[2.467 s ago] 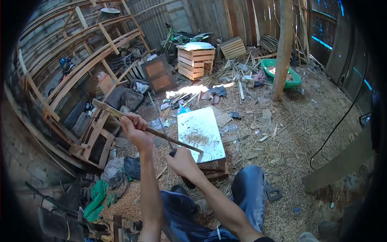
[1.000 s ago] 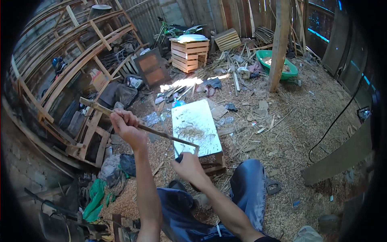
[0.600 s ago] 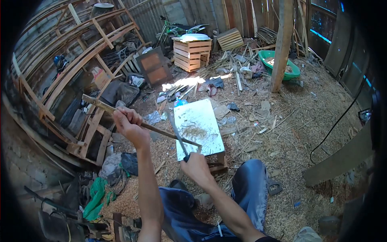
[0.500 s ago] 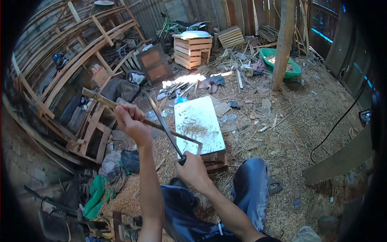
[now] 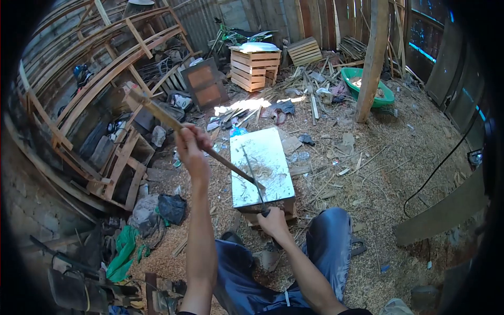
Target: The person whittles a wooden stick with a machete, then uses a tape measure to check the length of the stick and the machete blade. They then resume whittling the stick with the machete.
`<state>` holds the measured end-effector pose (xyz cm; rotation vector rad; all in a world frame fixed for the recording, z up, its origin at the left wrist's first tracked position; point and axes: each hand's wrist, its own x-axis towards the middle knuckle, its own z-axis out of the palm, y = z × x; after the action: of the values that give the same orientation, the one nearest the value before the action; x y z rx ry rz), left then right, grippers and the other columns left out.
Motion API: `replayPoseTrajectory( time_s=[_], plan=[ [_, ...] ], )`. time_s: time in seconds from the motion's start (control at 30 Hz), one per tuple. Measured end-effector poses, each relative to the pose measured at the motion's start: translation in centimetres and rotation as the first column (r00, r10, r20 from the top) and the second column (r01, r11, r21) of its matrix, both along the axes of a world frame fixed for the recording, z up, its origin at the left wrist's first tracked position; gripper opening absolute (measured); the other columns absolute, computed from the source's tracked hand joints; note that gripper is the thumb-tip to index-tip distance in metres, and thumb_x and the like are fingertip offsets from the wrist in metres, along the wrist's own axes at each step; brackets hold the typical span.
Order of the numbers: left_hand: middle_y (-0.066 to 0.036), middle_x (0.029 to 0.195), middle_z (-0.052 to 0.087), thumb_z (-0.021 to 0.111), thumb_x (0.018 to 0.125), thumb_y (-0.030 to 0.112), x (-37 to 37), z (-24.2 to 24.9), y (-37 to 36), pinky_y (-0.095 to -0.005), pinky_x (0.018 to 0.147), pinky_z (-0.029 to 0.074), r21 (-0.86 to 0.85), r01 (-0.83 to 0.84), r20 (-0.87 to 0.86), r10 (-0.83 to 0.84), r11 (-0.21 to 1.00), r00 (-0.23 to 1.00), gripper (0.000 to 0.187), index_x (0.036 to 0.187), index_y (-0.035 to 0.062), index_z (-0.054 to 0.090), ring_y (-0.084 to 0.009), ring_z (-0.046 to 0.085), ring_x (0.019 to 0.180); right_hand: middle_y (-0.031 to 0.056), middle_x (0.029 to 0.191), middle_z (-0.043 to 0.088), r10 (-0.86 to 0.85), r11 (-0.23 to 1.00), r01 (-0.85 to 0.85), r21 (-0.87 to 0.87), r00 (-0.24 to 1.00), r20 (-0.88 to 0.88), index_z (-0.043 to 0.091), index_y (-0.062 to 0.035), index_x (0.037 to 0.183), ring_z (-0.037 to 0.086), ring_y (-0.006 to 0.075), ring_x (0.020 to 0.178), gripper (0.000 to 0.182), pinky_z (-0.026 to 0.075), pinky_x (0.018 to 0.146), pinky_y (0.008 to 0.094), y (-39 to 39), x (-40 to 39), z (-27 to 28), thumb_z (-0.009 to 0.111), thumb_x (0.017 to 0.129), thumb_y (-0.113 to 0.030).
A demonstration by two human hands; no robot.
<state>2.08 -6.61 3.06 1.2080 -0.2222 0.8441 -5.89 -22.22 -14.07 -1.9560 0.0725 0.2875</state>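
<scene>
My left hand (image 5: 192, 149) is wrapped around the middle of a wooden stick (image 5: 164, 116). The stick slopes down to the right, its lower end close over a white-topped low table (image 5: 241, 191). In my right hand (image 5: 274, 224) is the black handle of a long knife (image 5: 250, 165), at the table's near edge. Its thin blade points away from me over the white top and crosses the stick near its lower end. Dark scrapings and thin curled shavings lie on the table's surface.
Wood shavings and scraps cover the ground. A slatted crate (image 5: 247, 71) stands behind the table, a green basin (image 5: 387, 95) behind a wooden post (image 5: 371, 73) at right. Wooden framing (image 5: 100, 105) leans at left. A black cable (image 5: 438, 164) hangs on the right.
The knife has swung down and right, from in front of the stick's middle to its lower end over the table. My left hand has moved slightly right and up with the stick.
</scene>
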Motion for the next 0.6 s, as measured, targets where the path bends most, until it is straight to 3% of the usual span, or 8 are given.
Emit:
replayPoseTrajectory(
  time_s=[0.1,0.2,0.3,0.37,0.47,0.53,0.57,0.6],
  plan=[
    [-0.003,0.074,0.050,0.036,0.100,0.024,2.6,-4.0,1.0,-0.0277,0.062,0.045,0.160,0.051,-0.137,-0.029,0.986,0.990,0.023,0.094,0.0043,0.046,-0.0129,0.051,0.065,0.0253,0.068,0.063,-0.009,0.998,0.020,0.062,0.983,-0.185,0.061,0.0083,0.069,0.065,0.0377,0.070,0.037,0.051,0.067,0.0434,-0.9,0.2,-4.8,0.060,0.072,-0.029],
    [-0.008,0.083,0.059,0.038,0.098,0.019,5.2,-9.0,2.4,-0.0306,0.069,0.048,0.379,0.108,-0.337,0.029,0.919,0.941,0.022,0.098,-0.0001,0.049,-0.0158,0.058,0.075,0.0198,0.061,0.062,-0.030,0.991,0.027,-0.133,0.999,-0.023,0.062,0.0075,0.068,0.065,0.0307,0.060,0.036,0.052,0.062,0.0399,-1.3,0.3,-5.2,0.061,0.072,-0.028],
    [-0.010,0.094,0.060,0.039,0.098,0.015,5.5,-12.3,3.2,-0.0329,0.079,0.048,0.530,0.316,-0.533,0.019,0.787,0.846,0.019,0.105,0.0000,0.047,-0.0192,0.060,0.087,0.0153,0.056,0.061,-0.071,0.997,0.071,0.002,0.997,-0.009,0.061,0.0071,0.065,0.064,0.0252,0.053,0.036,0.051,0.055,0.0355,-1.7,1.3,-1.6,0.061,0.073,-0.028],
    [-0.012,0.095,0.060,0.040,0.096,0.013,5.3,-13.5,3.2,-0.0346,0.080,0.050,0.410,0.351,-0.586,-0.052,0.842,0.808,0.019,0.107,-0.0010,0.047,-0.0213,0.061,0.090,0.0117,0.052,0.059,-0.058,0.995,0.056,0.083,0.998,0.021,0.060,0.0046,0.062,0.061,0.0209,0.048,0.033,0.049,0.050,0.0333,-2.3,3.0,1.3,0.060,0.074,-0.026],
    [-0.012,0.092,0.060,0.040,0.095,0.011,6.3,-14.6,4.3,-0.0356,0.076,0.053,0.290,0.346,-0.594,-0.116,0.892,0.796,0.019,0.108,-0.0011,0.046,-0.0221,0.063,0.086,0.0094,0.049,0.057,-0.088,0.994,0.071,0.088,0.975,0.203,0.058,0.0028,0.058,0.059,0.0180,0.044,0.032,0.047,0.047,0.0322,-3.6,5.6,7.9,0.061,0.076,-0.023],
    [-0.011,0.088,0.060,0.040,0.095,0.010,5.5,-12.8,4.4,-0.0342,0.074,0.052,0.206,0.294,-0.644,-0.098,0.933,0.759,0.018,0.109,-0.0004,0.046,-0.0208,0.063,0.083,0.0125,0.050,0.057,-0.028,0.998,0.014,0.064,0.973,0.231,0.058,0.0044,0.060,0.059,0.0207,0.045,0.034,0.048,0.049,0.0334,-4.7,7.8,10.7,0.062,0.075,-0.025],
    [-0.008,0.081,0.058,0.040,0.095,0.011,5.2,-12.3,4.6,-0.0309,0.067,0.050,0.254,0.262,-0.610,-0.056,0.931,0.790,0.018,0.109,0.0007,0.047,-0.0169,0.062,0.076,0.0158,0.050,0.057,-0.001,0.999,0.023,-0.045,0.895,0.445,0.058,0.0065,0.064,0.061,0.0255,0.047,0.036,0.048,0.051,0.0355,-5.4,8.7,11.5,0.063,0.075,-0.027],
    [-0.008,0.079,0.057,0.040,0.095,0.011,5.3,-12.1,5.0,-0.0301,0.066,0.050,0.271,0.241,-0.617,-0.024,0.932,0.786,0.019,0.108,0.0006,0.048,-0.0164,0.061,0.075,0.0168,0.053,0.058,0.022,0.996,0.016,-0.083,0.904,0.428,0.059,0.0068,0.069,0.061,0.0289,0.052,0.036,0.048,0.054,0.0371,-6.0,9.6,11.8,0.063,0.075,-0.028]
  ],
)
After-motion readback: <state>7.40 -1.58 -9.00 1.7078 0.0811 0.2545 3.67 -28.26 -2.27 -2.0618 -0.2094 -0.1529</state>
